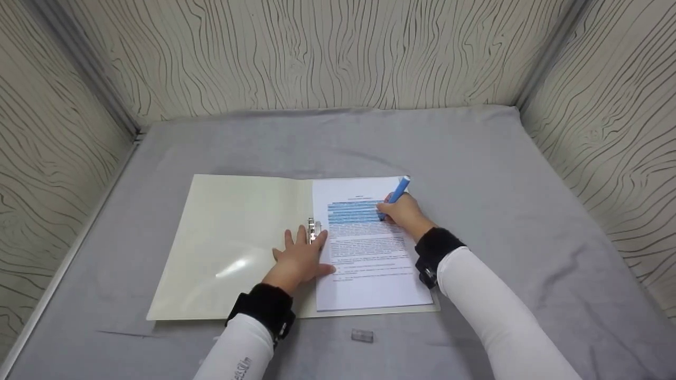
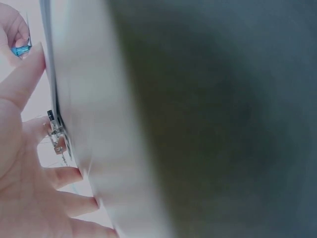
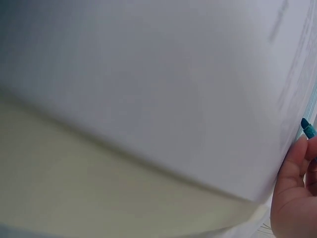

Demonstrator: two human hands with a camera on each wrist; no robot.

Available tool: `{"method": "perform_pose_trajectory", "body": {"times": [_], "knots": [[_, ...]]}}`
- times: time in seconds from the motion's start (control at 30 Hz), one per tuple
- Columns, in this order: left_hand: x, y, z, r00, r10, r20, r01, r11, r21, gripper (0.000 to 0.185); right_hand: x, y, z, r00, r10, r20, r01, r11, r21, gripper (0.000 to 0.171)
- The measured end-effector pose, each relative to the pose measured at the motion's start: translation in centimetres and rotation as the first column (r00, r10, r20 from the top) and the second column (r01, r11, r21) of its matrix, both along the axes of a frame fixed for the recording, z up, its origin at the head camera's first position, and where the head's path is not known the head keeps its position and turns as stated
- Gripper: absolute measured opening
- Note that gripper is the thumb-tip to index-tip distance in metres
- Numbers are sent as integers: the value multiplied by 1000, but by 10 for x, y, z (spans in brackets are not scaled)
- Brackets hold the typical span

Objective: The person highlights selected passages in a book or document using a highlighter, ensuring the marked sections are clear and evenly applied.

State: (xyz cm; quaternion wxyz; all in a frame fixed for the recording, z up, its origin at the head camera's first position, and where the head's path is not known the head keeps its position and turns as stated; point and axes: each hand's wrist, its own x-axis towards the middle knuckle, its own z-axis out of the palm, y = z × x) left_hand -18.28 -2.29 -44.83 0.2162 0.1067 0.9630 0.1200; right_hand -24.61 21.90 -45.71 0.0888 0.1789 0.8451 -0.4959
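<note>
In the head view a cream binder (image 1: 232,227) lies open, with a printed sheet (image 1: 369,290) on its right side. Blue highlighter strokes (image 1: 351,212) cover the upper lines of text. My right hand (image 1: 405,211) pinches a blue highlighter (image 1: 400,189), its tip down on the sheet near the right end of the coloured lines. My left hand (image 1: 299,261) rests with spread fingers across the binder's middle, thumb on the sheet's left edge. Beside its fingers is the metal ring clasp (image 1: 311,229). The right wrist view shows the highlighter's dark tip (image 3: 304,122) just beyond the fingers.
A small clear grey block (image 1: 362,335), perhaps a cap, lies on the grey cloth (image 1: 338,142) in front of the binder. Patterned panels (image 1: 317,53) stand behind and on both sides. Black wrist bands sit over white sleeves (image 1: 491,301).
</note>
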Motion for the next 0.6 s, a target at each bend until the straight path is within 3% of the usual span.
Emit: {"method": "perform_pose_trajectory", "body": {"times": [0.23,0.6], "knots": [[0,0,0,1000,-10,-9,10,1000,-14,83,-1,4,-1,999,30,-24,-30,999,19,19],[-1,0,-2,1000,-8,-3,8,1000,-10,83,2,5,0,1000,6,-15,-6,1000,-2,19]]}}
